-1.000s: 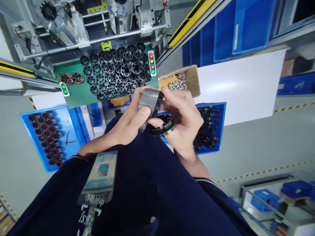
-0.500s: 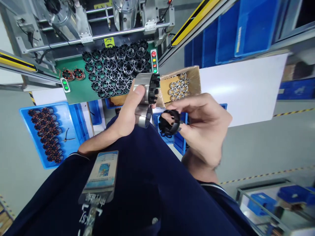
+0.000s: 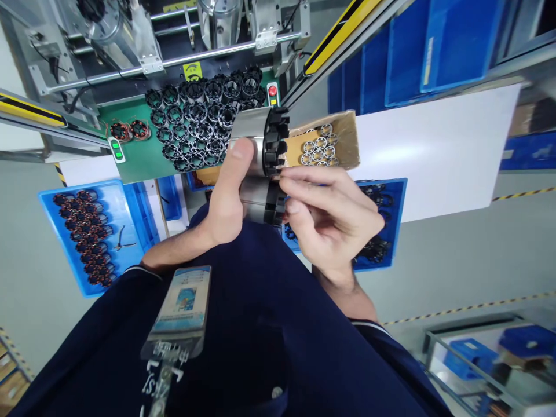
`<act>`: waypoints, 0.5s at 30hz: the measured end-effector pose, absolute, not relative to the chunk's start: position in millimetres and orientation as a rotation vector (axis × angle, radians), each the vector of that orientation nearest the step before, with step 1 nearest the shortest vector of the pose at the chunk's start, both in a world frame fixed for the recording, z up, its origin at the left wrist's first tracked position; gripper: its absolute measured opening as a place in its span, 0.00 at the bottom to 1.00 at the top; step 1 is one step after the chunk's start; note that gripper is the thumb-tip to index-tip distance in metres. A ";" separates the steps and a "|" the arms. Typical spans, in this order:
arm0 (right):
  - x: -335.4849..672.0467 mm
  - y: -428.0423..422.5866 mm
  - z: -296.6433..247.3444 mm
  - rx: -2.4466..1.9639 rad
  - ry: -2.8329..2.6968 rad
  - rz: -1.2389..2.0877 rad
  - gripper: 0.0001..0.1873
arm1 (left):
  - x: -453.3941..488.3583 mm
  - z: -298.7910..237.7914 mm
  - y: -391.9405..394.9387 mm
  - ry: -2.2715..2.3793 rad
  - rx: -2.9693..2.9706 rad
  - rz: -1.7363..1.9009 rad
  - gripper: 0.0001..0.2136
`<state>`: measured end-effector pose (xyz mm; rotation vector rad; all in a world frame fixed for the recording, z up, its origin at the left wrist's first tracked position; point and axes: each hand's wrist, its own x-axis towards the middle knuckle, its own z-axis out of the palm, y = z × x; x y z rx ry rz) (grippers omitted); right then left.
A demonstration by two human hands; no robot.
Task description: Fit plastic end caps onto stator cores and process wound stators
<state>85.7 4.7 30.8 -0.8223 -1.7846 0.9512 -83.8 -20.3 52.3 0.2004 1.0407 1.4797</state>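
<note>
My left hand (image 3: 228, 194) grips two grey metal stator cores, one above the other. The upper core (image 3: 254, 136) carries a black toothed plastic ring (image 3: 275, 142) on its right end. The lower core (image 3: 256, 202) sits in my palm. My right hand (image 3: 332, 217) pinches a second black plastic ring (image 3: 274, 204) against the right end of the lower core, fingers pressed together on it. Both hands are held over my dark blue lap.
A green mat (image 3: 134, 159) holds many black-ringed cores (image 3: 204, 121) below a grey machine (image 3: 143, 35). A cardboard box (image 3: 345, 136) holds bare metal cores. A blue bin (image 3: 393, 200) holds black rings; a blue tray (image 3: 52, 226) at left holds copper-wound stators. A badge (image 3: 182, 307) hangs on my chest.
My right hand brought the black ring from a gap beside the cores up against the end of the lower core. My left hand raised the cores slightly.
</note>
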 end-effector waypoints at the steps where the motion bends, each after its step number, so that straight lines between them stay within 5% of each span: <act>1: 87.6 4.1 31.8 -0.818 -1.798 0.994 0.29 | -85.5 53.4 -19.9 1.054 0.225 1.474 0.31; 15: 79.9 -2.8 28.3 -0.854 -1.807 1.037 0.35 | -90.9 47.4 -19.8 1.051 0.185 1.432 0.38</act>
